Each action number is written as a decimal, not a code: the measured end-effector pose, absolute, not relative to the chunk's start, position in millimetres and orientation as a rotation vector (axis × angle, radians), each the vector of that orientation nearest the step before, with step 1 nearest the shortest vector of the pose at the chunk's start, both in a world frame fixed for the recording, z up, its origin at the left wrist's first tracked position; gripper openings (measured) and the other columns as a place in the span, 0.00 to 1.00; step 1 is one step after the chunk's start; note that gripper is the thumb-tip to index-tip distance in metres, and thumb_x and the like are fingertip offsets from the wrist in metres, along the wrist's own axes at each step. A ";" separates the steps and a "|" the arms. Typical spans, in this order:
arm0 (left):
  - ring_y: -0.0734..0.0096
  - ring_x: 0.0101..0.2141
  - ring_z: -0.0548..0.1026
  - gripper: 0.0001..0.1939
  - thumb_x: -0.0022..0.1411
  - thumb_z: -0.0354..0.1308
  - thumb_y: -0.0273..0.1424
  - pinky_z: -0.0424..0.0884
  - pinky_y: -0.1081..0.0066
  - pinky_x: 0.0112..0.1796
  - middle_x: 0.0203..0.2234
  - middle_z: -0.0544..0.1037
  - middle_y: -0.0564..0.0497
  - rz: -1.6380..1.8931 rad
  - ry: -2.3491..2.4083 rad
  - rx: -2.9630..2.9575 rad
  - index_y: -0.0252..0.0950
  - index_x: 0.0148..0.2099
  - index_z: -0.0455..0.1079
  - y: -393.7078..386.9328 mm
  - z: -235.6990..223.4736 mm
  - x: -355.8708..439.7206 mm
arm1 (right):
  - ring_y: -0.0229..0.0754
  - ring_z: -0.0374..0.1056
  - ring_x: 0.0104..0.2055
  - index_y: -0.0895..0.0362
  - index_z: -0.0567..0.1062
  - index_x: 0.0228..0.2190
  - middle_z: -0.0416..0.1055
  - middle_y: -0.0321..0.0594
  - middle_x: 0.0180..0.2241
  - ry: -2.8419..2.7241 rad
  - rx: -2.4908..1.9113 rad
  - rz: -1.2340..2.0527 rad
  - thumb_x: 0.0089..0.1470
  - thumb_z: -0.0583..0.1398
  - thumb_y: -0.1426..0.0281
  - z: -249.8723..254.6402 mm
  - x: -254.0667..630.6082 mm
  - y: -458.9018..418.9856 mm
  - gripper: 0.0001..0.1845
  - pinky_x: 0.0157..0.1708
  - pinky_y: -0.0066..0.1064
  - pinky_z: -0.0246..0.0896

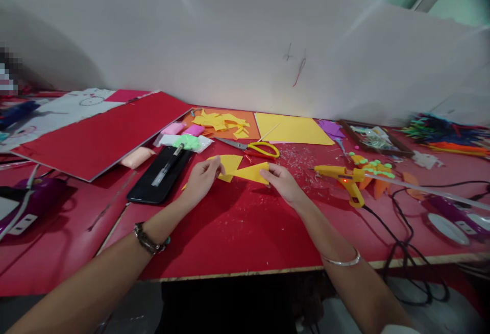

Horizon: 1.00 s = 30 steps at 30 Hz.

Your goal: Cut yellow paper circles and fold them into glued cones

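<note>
My right hand (284, 182) pinches the wide end of a yellow paper triangle (253, 172), whose narrow tip points left. My left hand (203, 177) has its thumb and fingers pressed together at the edge of more yellow paper pieces (231, 162). The triangle's tip reaches these pieces; whether they touch cannot be told. Just beyond my hands lies a pair of yellow-handled scissors (264, 149), blades pointing left. Yellow paper scraps (222, 121) are heaped on an orange sheet (250, 118) farther back.
Left, a pen (167, 165) rests on a black phone (143, 183), near clay packs (187, 142) and a red board (111, 132). Right, a yellow glue gun (346, 178) trails a black cord (383, 232). Behind are a yellow sheet (294, 129) and a tray (398, 146).
</note>
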<state>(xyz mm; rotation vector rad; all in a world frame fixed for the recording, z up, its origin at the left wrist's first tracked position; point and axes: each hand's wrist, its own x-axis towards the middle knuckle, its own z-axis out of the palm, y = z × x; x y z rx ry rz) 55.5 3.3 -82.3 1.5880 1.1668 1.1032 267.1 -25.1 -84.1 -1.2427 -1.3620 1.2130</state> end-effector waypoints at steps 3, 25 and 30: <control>0.80 0.19 0.62 0.06 0.55 0.51 0.32 0.58 0.77 0.22 0.25 0.67 0.56 1.074 1.131 1.621 0.36 0.34 0.65 0.8 -84.0 59.3 | 0.33 0.59 0.23 0.56 0.74 0.30 0.69 0.34 0.24 -1.359 -1.228 1.246 0.43 0.61 0.59 -83.7 266.3 -25.3 0.14 0.24 0.26 0.54; 0.79 0.15 0.61 0.22 0.60 0.49 0.42 0.56 0.78 0.20 0.10 0.66 0.57 0.759 1.110 1.877 0.34 0.20 0.67 -2.5 -79.4 59.9 | 0.31 0.53 0.22 0.57 0.67 0.26 0.60 0.31 0.22 -1.518 -1.190 1.206 0.47 0.57 0.60 -82.9 264.5 -23.4 0.12 0.22 0.26 0.47; 0.81 0.11 0.58 0.26 0.60 0.46 0.45 0.54 0.78 0.17 0.05 0.61 0.58 0.786 1.152 1.815 0.34 0.16 0.61 -4.2 -82.3 59.1 | 0.31 0.52 0.21 0.57 0.66 0.26 0.58 0.30 0.20 -1.517 -1.209 1.182 0.47 0.56 0.59 -83.3 265.5 -23.2 0.13 0.22 0.26 0.47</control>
